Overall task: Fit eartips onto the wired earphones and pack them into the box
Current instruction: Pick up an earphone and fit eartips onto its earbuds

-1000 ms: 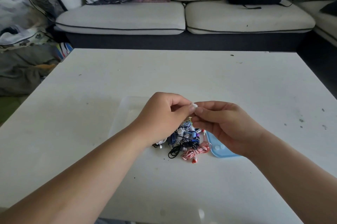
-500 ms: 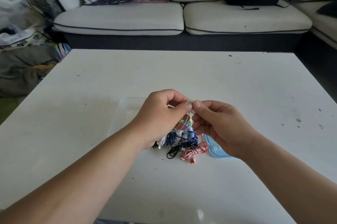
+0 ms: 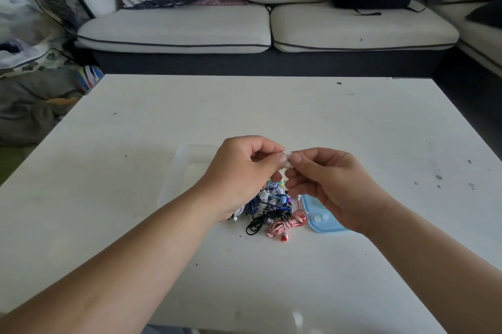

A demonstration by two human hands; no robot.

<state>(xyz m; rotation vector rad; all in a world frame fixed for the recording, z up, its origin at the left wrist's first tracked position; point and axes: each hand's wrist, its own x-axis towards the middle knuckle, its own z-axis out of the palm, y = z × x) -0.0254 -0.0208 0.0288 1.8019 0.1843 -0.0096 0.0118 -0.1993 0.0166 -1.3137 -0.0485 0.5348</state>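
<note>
My left hand point(image 3: 241, 173) and my right hand point(image 3: 328, 184) meet fingertip to fingertip above the table, pinching a small white earbud with a translucent eartip point(image 3: 287, 157) between them. Which hand has the bud and which the tip is too small to tell. Under the hands lies a heap of coiled wired earphones point(image 3: 271, 208) in blue, white, black and red-and-white. A clear plastic box point(image 3: 187, 168) stands behind my left hand. A light blue lid point(image 3: 322, 221) with two loose eartips on it lies under my right wrist.
The white table point(image 3: 353, 130) carries small dark specks at the right. A sofa point(image 3: 217, 32) with a striped cushion and a black bag runs behind the far edge. Bundled cloth and bags lie on the floor at the left.
Both hands have stayed pinched together over the heap, with only small shifts of the fingers around the white piece. The view has tilted slightly.
</note>
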